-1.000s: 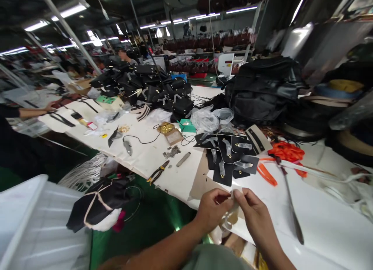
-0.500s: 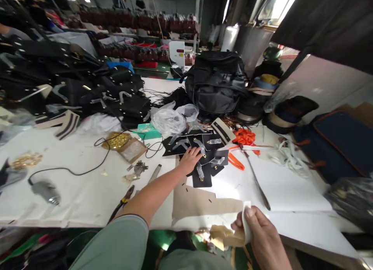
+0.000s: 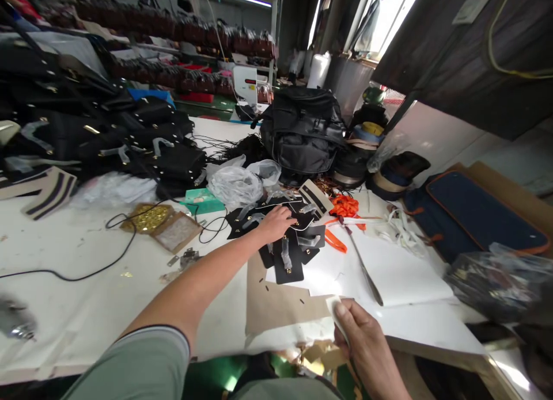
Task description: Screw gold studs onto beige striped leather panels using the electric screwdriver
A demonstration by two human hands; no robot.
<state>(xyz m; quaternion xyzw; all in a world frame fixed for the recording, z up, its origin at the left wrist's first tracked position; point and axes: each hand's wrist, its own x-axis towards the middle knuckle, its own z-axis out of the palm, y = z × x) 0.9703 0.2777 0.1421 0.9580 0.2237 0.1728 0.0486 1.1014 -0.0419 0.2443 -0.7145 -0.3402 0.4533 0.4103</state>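
Observation:
My left hand (image 3: 276, 223) reaches into a pile of black flat pieces (image 3: 290, 269) in the middle of the table. Its bent fingers close on the edge of one black piece (image 3: 306, 217); the thumb is mostly hidden. The pieces carry small gold-coloured fittings and strips wrapped in clear plastic (image 3: 286, 253). Near the table's front edge, my right hand (image 3: 360, 336) pinches a thin white strip (image 3: 333, 305) between thumb and fingers. Brown paper (image 3: 276, 308) lies under the pile and toward me.
Boxes of gold hardware (image 3: 149, 217) and a green box (image 3: 203, 200) stand left of the pile. A black backpack (image 3: 302, 135) is behind it. Orange ribbon (image 3: 344, 206) and a long dark tool (image 3: 365, 267) lie to the right. Black bags (image 3: 173, 164) are heaped at left.
The view has swung left-to-right, so things appear shifted left. My left hand has moved further over the black pieces, its fingers now more bent. My right hand still holds the white strip.

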